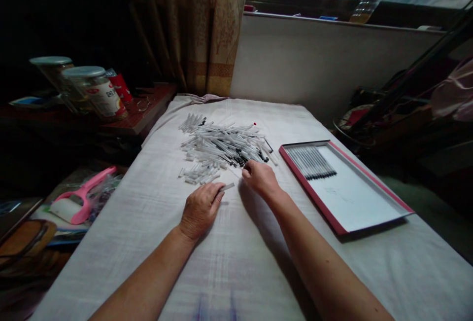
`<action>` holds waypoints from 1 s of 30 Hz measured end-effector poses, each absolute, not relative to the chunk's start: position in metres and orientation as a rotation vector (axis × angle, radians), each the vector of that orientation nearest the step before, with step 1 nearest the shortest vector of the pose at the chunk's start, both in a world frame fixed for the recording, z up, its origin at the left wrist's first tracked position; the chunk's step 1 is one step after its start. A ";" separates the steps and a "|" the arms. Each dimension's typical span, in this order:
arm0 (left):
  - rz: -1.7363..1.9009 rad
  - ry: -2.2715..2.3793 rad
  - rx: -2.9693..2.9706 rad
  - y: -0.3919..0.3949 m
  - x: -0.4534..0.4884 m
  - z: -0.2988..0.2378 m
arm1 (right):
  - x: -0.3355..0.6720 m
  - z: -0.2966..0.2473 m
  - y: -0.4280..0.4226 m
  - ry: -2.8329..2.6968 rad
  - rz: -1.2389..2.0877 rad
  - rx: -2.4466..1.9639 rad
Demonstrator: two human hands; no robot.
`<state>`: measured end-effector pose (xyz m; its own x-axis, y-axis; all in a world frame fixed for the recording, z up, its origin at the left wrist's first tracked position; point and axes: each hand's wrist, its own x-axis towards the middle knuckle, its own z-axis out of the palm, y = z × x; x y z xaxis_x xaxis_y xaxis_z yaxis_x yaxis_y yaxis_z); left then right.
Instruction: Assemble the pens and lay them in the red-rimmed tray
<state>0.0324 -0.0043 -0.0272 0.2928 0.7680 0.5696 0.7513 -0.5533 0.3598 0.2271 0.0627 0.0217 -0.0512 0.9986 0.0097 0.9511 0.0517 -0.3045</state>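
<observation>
A heap of clear pen tubes, caps and black-tipped refills (221,146) lies on a white cloth-covered table (236,262). My left hand (201,208) rests on the cloth just below the heap, fingers closed on a small clear pen cap (227,187) that sticks out to the right. My right hand (260,178) is at the heap's near right edge, fingertips curled and pinching among the pieces; what they hold is hidden. A red-rimmed flat tray (325,207) to the right carries a neat row of assembled pens (312,162) at its far end.
On a dark side table at the left stand glass jars (92,89) and a red can (120,87). Lower left lie a pink lint roller (79,200) and a bag. A curtain (199,25) and window sill are behind the table; clutter fills the right.
</observation>
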 end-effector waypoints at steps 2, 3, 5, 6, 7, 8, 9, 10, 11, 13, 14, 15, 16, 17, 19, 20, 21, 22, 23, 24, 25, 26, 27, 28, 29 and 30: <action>1.112 1.469 2.514 -0.004 0.033 -0.027 | 0.246 0.017 0.053 -1.913 0.450 -1.908; 1.110 1.464 2.521 -0.004 0.033 -0.027 | 0.255 0.013 0.048 -1.792 0.523 -1.848; 1.118 1.457 2.528 -0.003 0.033 -0.026 | 0.270 0.006 0.038 -1.549 0.646 -1.698; 1.123 1.457 2.527 -0.003 0.032 -0.025 | 0.275 0.003 0.033 -1.444 0.696 -1.621; 1.126 1.459 2.524 -0.003 0.032 -0.025 | 0.278 0.002 0.030 -1.355 0.735 -1.553; 1.124 1.462 2.522 -0.002 0.032 -0.025 | 0.281 0.001 0.027 -1.285 0.764 -1.500; 1.117 1.465 2.522 -0.002 0.032 -0.025 | 0.282 0.002 0.024 -1.237 0.785 -1.462; 1.109 1.470 2.523 -0.002 0.031 -0.024 | 0.283 0.005 0.022 -1.204 0.795 -1.440; 1.106 1.479 2.527 -0.002 0.031 -0.024 | 0.283 0.007 0.020 -1.187 0.798 -1.425; 1.110 1.497 2.536 -0.001 0.030 -0.025 | 0.283 0.013 0.018 -1.181 0.797 -1.408; 1.114 1.507 2.540 -0.001 0.030 -0.025 | 0.284 0.015 0.017 -1.184 0.802 -1.401; 1.116 1.515 2.542 -0.001 0.029 -0.025 | 0.285 0.017 0.016 -1.187 0.811 -1.394; 1.116 1.521 2.542 0.000 0.028 -0.025 | 0.286 0.019 0.015 -1.190 0.823 -1.388; 1.112 1.527 2.539 0.000 0.028 -0.025 | 0.287 0.020 0.015 -1.193 0.836 -1.382; 1.105 1.544 2.520 0.001 0.026 -0.026 | 0.290 0.020 0.014 -1.195 0.855 -1.374; 1.103 1.551 2.509 0.002 0.026 -0.027 | 0.292 0.021 0.013 -1.195 0.859 -1.372; 1.101 1.558 2.500 0.002 0.026 -0.027 | 0.293 0.021 0.013 -1.197 0.861 -1.370; 1.101 1.565 2.494 0.002 0.025 -0.027 | 0.293 0.021 0.013 -1.201 0.860 -1.366; 1.100 1.571 2.492 0.002 0.025 -0.028 | 0.294 0.020 0.013 -1.208 0.860 -1.362; 1.098 1.576 2.494 0.002 0.025 -0.028 | 0.293 0.020 0.013 -1.218 0.860 -1.359; 1.097 1.578 2.499 0.002 0.025 -0.028 | 0.293 0.021 0.013 -1.232 0.862 -1.358; 1.094 1.578 2.507 0.002 0.025 -0.028 | 0.293 0.021 0.013 -1.249 0.866 -1.358; 1.092 1.575 2.514 0.002 0.025 -0.027 | 0.292 0.021 0.013 -1.263 0.868 -1.360; 1.091 1.574 2.521 0.002 0.025 -0.027 | 0.292 0.021 0.012 -1.273 0.870 -1.363; 1.088 1.574 2.527 0.002 0.025 -0.026 | 0.291 0.022 0.012 -1.276 0.873 -1.365; 1.085 1.578 2.530 0.002 0.025 -0.026 | 0.291 0.022 0.011 -1.273 0.875 -1.366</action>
